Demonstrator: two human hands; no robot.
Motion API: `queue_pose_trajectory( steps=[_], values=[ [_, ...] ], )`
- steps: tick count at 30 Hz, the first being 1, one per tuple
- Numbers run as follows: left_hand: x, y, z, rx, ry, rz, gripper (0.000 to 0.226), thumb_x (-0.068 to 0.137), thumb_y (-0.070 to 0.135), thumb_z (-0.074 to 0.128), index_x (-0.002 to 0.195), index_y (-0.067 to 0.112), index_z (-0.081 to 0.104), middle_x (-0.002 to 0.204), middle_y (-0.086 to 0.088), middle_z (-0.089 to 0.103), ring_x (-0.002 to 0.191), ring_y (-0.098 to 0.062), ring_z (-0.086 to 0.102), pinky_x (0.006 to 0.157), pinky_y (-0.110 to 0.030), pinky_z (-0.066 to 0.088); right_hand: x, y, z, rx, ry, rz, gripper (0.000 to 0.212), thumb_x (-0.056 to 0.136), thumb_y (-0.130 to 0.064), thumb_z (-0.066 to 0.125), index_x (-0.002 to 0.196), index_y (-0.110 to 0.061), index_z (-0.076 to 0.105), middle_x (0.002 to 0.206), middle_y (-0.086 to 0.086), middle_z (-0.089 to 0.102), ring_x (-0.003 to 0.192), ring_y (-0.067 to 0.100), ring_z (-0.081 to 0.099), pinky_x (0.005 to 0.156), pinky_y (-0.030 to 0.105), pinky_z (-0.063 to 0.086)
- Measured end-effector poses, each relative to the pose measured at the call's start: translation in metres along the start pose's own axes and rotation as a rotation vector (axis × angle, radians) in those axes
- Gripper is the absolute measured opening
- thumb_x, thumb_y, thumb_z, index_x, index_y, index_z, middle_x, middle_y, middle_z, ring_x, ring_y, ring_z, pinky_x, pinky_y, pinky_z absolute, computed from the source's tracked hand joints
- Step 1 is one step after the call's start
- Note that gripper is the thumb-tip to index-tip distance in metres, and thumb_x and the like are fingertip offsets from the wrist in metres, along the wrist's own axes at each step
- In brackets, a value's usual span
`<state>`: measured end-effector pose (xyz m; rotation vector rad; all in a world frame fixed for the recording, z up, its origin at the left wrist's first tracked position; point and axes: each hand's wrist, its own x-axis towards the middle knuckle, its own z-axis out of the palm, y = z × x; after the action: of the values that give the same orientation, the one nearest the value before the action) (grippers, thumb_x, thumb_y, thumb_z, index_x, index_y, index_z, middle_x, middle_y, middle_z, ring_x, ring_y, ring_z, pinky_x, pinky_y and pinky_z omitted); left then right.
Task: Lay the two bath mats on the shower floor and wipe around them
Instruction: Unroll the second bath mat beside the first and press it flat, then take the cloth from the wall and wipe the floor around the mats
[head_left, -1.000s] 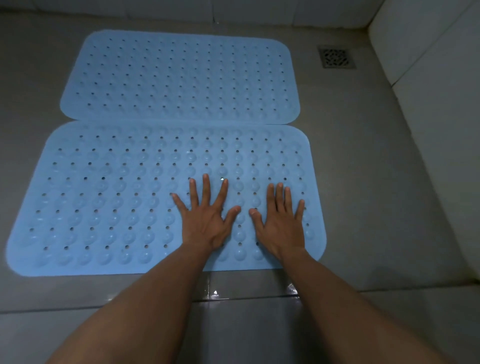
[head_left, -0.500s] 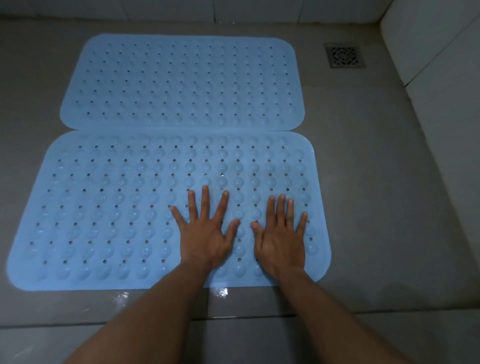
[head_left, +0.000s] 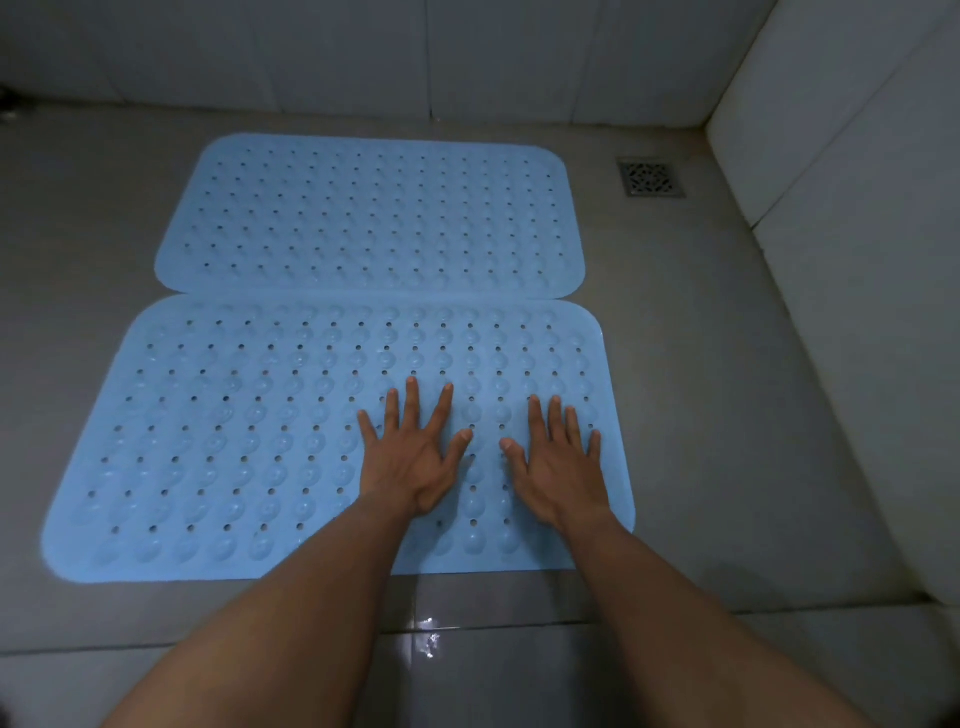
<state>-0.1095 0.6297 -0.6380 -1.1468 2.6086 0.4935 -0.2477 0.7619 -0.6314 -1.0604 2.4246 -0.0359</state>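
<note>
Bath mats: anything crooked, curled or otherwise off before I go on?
Nothing serious. The far mat and near mat both lie flat, long edges meeting, no curled corners. The drain is uncovered. Left hand and right hand press flat on the near mat. Only oddity: a wet glint on the floor in front.

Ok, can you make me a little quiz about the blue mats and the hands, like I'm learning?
1. True or false: the left hand and the right hand both lie flat on the near mat.
2. Where is the drain? A) left of the far mat B) right of the far mat C) under the near mat
3. Fill in: ___ mats lie on the floor.
Key: 1 true; 2 B; 3 two.
</note>
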Motion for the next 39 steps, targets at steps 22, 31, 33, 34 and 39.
queue_pose_trajectory(
  steps=[22,31,33,34,39],
  values=[
    [-0.061,0.137,-0.436,-0.03,0.15,0.154,0.059,0.104,0.052,0.012,0.156,0.036,-0.012,0.166,-0.008,-0.011,0.152,-0.031,-0.013,0.118,-0.063,-0.006,-0.099,-0.07,-0.435,0.019,0.247,-0.027,0.064,0.103,-0.048,0.029,0.157,-0.019,0.012,0.165,0.015,0.005,0.152,0.029,0.004,0.118,0.06,0.011],
    [-0.111,0.229,-0.675,0.005,0.201,0.203,0.059,0.105,0.044,0.02,0.158,0.032,-0.004,0.166,-0.011,-0.003,0.152,-0.034,-0.006,0.117,-0.066,0.004,-0.182,-0.069,-0.682,0.061,0.305,0.017,0.065,0.102,-0.046,0.034,0.158,-0.02,0.014,0.165,0.015,0.004,0.152,0.029,0.004,0.119,0.058,0.013],
    [-0.117,0.247,-0.723,0.004,0.216,0.226,0.06,0.105,0.046,0.022,0.158,0.032,-0.003,0.166,-0.012,-0.001,0.153,-0.034,-0.005,0.117,-0.066,0.005,-0.194,-0.069,-0.731,0.052,0.323,0.023,0.065,0.103,-0.046,0.034,0.158,-0.02,0.013,0.165,0.016,0.004,0.152,0.03,0.004,0.118,0.058,0.013],
    [-0.118,0.255,-0.746,0.004,0.224,0.242,0.061,0.104,0.047,0.022,0.158,0.033,-0.003,0.166,-0.011,0.0,0.153,-0.034,-0.004,0.117,-0.066,0.005,-0.199,-0.069,-0.755,0.05,0.338,0.028,0.065,0.103,-0.046,0.034,0.158,-0.02,0.012,0.165,0.016,0.004,0.152,0.031,0.004,0.118,0.058,0.013],
    [-0.112,0.297,-0.85,-0.018,0.273,0.32,0.06,0.104,0.05,0.024,0.158,0.033,0.006,0.166,-0.01,0.008,0.153,-0.032,0.0,0.118,-0.065,0.005,-0.218,-0.077,-0.863,0.047,0.421,0.056,0.065,0.103,-0.046,0.035,0.158,-0.021,0.011,0.165,0.016,0.003,0.152,0.031,0.004,0.119,0.058,0.013]
  ],
)
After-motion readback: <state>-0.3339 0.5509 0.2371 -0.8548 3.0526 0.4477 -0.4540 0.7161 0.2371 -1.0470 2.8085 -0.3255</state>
